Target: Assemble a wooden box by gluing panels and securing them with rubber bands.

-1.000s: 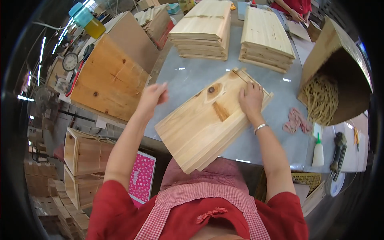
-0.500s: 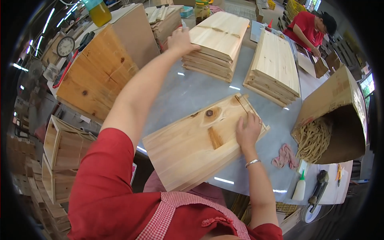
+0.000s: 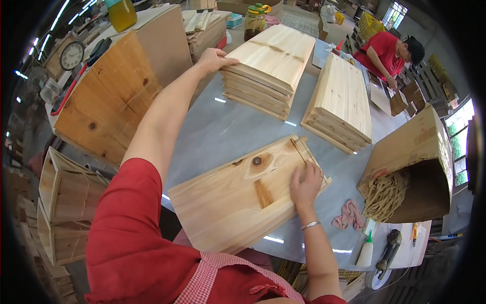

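My left hand [image 3: 214,62] is at the left edge of a tall stack of pale wooden panels [image 3: 276,48]. Its thumb lies over the top panel and its fingers go down the side, partly hidden. My right hand [image 3: 306,186] rests, fingers apart, on a knotty wooden panel [image 3: 228,195] that lies slantwise before me on other pieces. A thin tan band [image 3: 302,152] crosses this panel's far right end, close to my right fingertips.
A second panel stack [image 3: 341,99] stands to the right. Beyond it, a tilted cardboard box [image 3: 405,152] holds tan rubber bands [image 3: 386,196]. A pink cloth [image 3: 349,215], a glue bottle [image 3: 365,251] and a power tool [image 3: 390,248] lie near right. A co-worker [image 3: 387,53] works at far right.
The whole view has shifted a little. My left fingers, raised beside the stack before, now bend down along its edge. My right hand stays on the knotty panel, with its fingers slightly shifted.
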Motion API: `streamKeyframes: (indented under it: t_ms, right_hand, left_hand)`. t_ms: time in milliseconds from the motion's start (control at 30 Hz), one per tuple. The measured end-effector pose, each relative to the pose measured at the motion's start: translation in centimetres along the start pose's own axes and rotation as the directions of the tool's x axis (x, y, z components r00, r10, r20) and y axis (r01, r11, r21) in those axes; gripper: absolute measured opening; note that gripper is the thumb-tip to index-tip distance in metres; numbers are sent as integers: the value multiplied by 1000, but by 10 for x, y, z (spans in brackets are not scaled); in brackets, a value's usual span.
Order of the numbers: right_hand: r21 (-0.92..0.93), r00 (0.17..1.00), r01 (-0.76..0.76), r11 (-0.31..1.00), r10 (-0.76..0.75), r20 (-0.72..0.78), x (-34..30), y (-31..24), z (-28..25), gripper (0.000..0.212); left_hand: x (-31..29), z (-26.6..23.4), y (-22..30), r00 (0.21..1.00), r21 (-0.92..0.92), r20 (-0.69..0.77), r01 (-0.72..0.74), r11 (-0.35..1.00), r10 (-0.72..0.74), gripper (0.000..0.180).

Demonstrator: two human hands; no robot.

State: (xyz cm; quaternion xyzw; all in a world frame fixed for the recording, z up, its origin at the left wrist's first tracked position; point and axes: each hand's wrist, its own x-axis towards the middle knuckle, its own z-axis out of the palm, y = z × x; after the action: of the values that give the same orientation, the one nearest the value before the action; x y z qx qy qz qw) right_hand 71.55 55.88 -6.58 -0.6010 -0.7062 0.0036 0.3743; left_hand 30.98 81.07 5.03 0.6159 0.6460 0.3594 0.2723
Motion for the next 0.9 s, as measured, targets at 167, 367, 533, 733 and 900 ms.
streamKeyframes:
  t_ms: [167, 367, 533, 733, 900]
  right_hand:
    - [-11, 1000, -3, 1000, 3, -4, 1, 0, -2, 38]
    - [1, 1000, 15, 1000, -15, 4, -1, -2, 2, 38]
    - [-17, 1000, 5, 1000, -5, -9, -4, 1, 0, 38]
    - [-3, 1000, 13, 1000, -13, -23, 0, 0, 1, 38]
    - [-43, 997, 9, 999, -12, -70, -8, 8, 1, 39]
  left_hand:
    - [14, 13, -4, 981, -450, -82, 120, 885, -175, 35]
    - [43, 18, 0, 908, -541, -212, 200, 817, -362, 34]
    - [12, 21, 77, 857, -646, -358, 60, 761, -371, 23]
    - [-62, 14, 1, 899, -981, -16, 69, 179, -437, 25]
    - [-181, 25, 9, 845, -987, -22, -104, -124, -535, 35]
